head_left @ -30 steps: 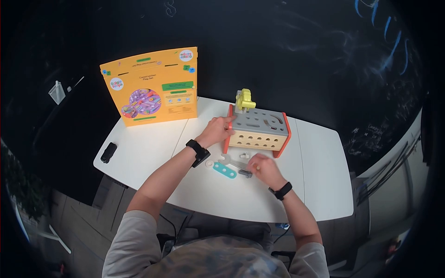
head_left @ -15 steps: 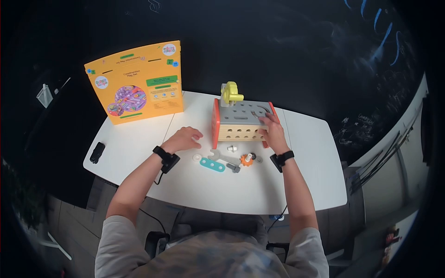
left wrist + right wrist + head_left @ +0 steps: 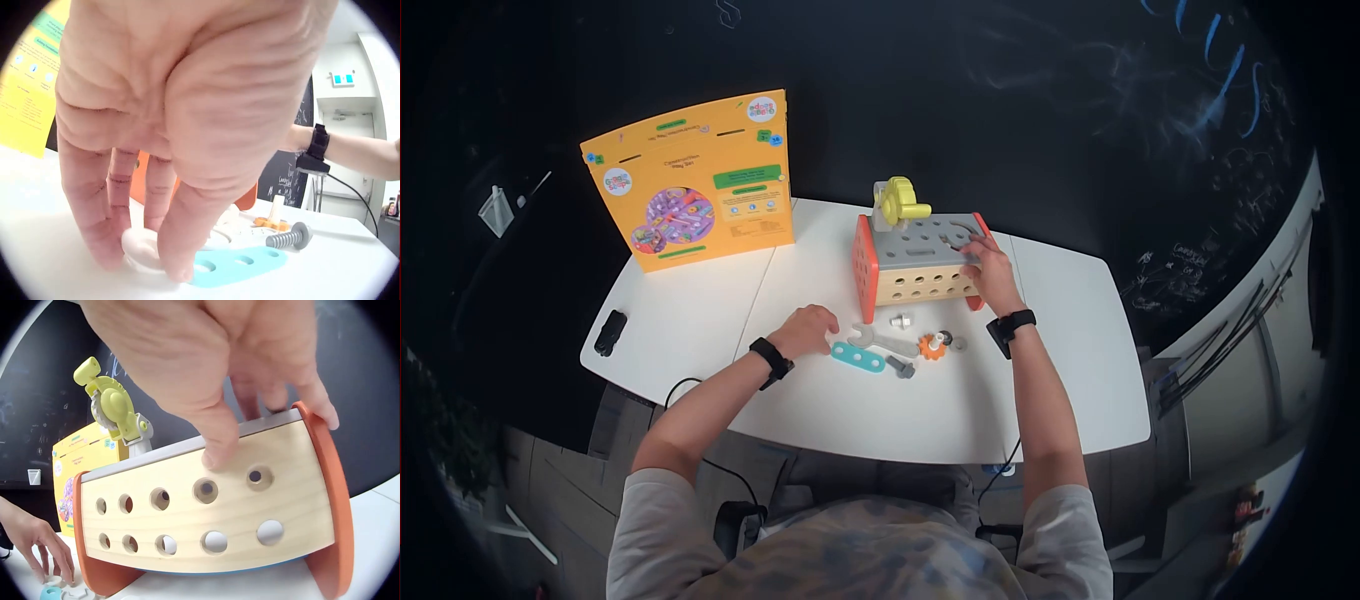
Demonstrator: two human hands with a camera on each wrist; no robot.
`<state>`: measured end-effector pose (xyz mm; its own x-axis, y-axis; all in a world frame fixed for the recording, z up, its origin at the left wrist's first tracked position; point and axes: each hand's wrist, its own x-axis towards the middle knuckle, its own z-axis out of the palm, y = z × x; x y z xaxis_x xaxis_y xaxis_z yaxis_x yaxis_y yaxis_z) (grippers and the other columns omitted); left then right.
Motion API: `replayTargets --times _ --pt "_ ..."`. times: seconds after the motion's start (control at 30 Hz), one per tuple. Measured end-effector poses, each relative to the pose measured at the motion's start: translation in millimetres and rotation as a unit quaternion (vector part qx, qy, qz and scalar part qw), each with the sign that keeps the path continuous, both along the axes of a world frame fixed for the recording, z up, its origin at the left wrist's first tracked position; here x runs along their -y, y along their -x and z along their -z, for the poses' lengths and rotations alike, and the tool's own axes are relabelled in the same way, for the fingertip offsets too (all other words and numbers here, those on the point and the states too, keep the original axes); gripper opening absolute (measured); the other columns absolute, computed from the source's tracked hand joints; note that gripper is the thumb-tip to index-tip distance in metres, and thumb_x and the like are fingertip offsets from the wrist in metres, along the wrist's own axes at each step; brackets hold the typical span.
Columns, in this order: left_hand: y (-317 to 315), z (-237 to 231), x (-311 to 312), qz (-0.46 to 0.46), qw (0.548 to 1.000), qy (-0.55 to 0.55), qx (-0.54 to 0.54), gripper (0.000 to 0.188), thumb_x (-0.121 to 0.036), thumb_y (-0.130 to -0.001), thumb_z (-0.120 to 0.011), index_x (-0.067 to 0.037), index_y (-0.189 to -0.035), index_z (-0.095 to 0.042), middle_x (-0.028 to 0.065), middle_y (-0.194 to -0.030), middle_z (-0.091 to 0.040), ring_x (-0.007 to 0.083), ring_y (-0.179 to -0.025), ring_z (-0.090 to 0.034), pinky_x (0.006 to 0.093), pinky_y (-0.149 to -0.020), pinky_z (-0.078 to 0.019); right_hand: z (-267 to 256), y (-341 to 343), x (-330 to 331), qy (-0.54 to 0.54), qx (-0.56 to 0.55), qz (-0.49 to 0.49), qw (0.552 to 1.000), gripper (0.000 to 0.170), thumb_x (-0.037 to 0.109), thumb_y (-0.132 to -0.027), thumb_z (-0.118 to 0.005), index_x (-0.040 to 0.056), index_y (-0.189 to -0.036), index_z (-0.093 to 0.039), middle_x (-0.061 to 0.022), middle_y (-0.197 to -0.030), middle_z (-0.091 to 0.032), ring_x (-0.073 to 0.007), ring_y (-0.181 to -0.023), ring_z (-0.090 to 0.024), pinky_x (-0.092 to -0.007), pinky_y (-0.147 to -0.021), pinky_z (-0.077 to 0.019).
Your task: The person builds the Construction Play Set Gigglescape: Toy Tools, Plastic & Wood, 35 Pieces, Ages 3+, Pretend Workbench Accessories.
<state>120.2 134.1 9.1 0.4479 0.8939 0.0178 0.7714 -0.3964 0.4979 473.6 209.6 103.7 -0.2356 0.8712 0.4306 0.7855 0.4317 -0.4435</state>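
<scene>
White ring (image 3: 142,247) is down at the surface (image 3: 800,420), with the left hand (image 3: 805,330) pinching it, fingers drawn narrow about its rim. So small a rim could well slip from the fingertips, and the teal strip (image 3: 225,270) just beside the thumb might get dragged along. Farther out, the right hand (image 3: 992,278) lies over the right end of the toy box (image 3: 187,520), thumb on the holed front; whether its fingers grip or merely rest, I cannot tell. Hard pressure there might shift the box into the loose parts. Its holes show no contents clearly, and the insides of the yellow carton (image 3: 740,150) are hidden.
</scene>
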Motion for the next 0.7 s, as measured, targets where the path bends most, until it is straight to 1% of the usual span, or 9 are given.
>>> replayTargets --times 0.1,0.23,0.3,0.33,0.4,0.43,0.5,0.63,0.7 --pt "-4 2 0 -0.013 1.000 -0.026 -0.010 0.027 -0.009 -0.065 -0.075 -0.008 -0.091 -0.071 0.0114 -0.097 -0.068 0.0288 -0.098 -0.064 0.0392 -0.088 -0.0525 0 -3 -3 -0.004 -0.001 -0.002 1.000 0.035 -0.006 -0.075 -0.070 0.0013 -0.108 -0.067 -0.0174 -0.136 -0.056 -0.0349 -0.131 -0.049 -0.0422 -0.107 -0.0446" --pt "-1 -7 -4 -0.037 0.999 0.027 0.001 0.025 -0.007 -0.067 -0.073 -0.007 -0.092 -0.073 0.0129 -0.094 -0.070 0.0290 -0.095 -0.066 0.0389 -0.087 -0.0538 -5 -3 -1 0.010 -0.010 -0.006 1.000 0.036 -0.006 -0.073 -0.072 0.0014 -0.108 -0.068 -0.0169 -0.135 -0.057 -0.0343 -0.127 -0.053 -0.0417 -0.106 -0.0463" --pt "1 -19 -3 -0.094 0.988 0.020 0.119 0.025 -0.006 -0.073 -0.073 -0.006 -0.098 -0.073 0.0137 -0.089 -0.071 0.0250 -0.084 -0.070 0.0361 -0.079 -0.0572 -3 -4 -2 -0.011 0.004 -0.007 1.000 0.036 -0.007 -0.072 -0.073 0.0012 -0.107 -0.068 -0.0168 -0.134 -0.058 -0.0338 -0.123 -0.056 -0.0415 -0.104 -0.0480" --pt "4 -22 -6 -0.096 0.988 0.020 0.119 0.025 -0.006 -0.073 -0.073 -0.006 -0.098 -0.073 0.0137 -0.089 -0.071 0.0250 -0.084 -0.070 0.0361 -0.079 -0.0572 -4 -3 -2 -0.010 0.003 -0.008 1.000 0.036 -0.007 -0.072 -0.073 0.0012 -0.107 -0.068 -0.0168 -0.134 -0.058 -0.0338 -0.123 -0.056 -0.0415 -0.104 -0.0480" --pt "11 -27 -14 -0.122 0.949 0.092 0.277 0.018 -0.002 -0.080 -0.070 -0.001 -0.098 -0.073 0.0109 -0.089 -0.071 0.0166 -0.076 -0.070 0.0298 -0.067 -0.0574 -6 -2 0 -0.007 0.009 0.006 1.000 0.035 -0.007 -0.073 -0.073 0.0014 -0.107 -0.068 -0.0169 -0.132 -0.059 -0.0344 -0.121 -0.057 -0.0411 -0.102 -0.0495" --pt "11 -30 -15 -0.123 0.948 0.093 0.278 0.018 -0.002 -0.080 -0.070 -0.001 -0.098 -0.073 0.0109 -0.089 -0.071 0.0166 -0.076 -0.070 0.0298 -0.067 -0.0574 -5 -2 -1 -0.005 0.010 0.005 1.000 0.035 -0.007 -0.073 -0.073 0.0014 -0.107 -0.068 -0.0169 -0.132 -0.059 -0.0344 -0.121 -0.057 -0.0411 -0.102 -0.0495" --pt "10 -34 -15 -0.144 0.911 0.102 0.373 0.015 0.003 -0.082 -0.068 0.000 -0.096 -0.072 0.0078 -0.082 -0.070 0.0125 -0.074 -0.069 0.0276 -0.064 -0.0569 -3 -4 -5 -0.005 0.006 -0.002 1.000 0.036 -0.006 -0.072 -0.074 0.0024 -0.107 -0.068 -0.0167 -0.133 -0.058 -0.0347 -0.119 -0.059 -0.0408 -0.100 -0.0511" --pt "8 -35 -7 -0.139 0.926 0.130 0.326 0.020 -0.003 -0.075 -0.074 0.001 -0.095 -0.072 0.0095 -0.083 -0.071 0.0157 -0.071 -0.070 0.0297 -0.067 -0.0581 -3 -7 -10 -0.001 0.004 -0.007 1.000 0.036 -0.006 -0.072 -0.074 0.0030 -0.107 -0.069 -0.0165 -0.133 -0.058 -0.0350 -0.119 -0.059 -0.0409 -0.100 -0.0512" --pt "4 -31 -1 -0.137 0.969 0.070 0.194 0.016 -0.005 -0.072 -0.074 -0.001 -0.087 -0.069 0.0097 -0.082 -0.070 0.0208 -0.071 -0.070 0.0327 -0.068 -0.0574 -4 -9 -9 -0.016 0.027 -0.023 0.999 0.030 -0.002 -0.075 -0.074 0.0028 -0.105 -0.069 -0.0169 -0.129 -0.061 -0.0341 -0.117 -0.060 -0.0398 -0.096 -0.0518"
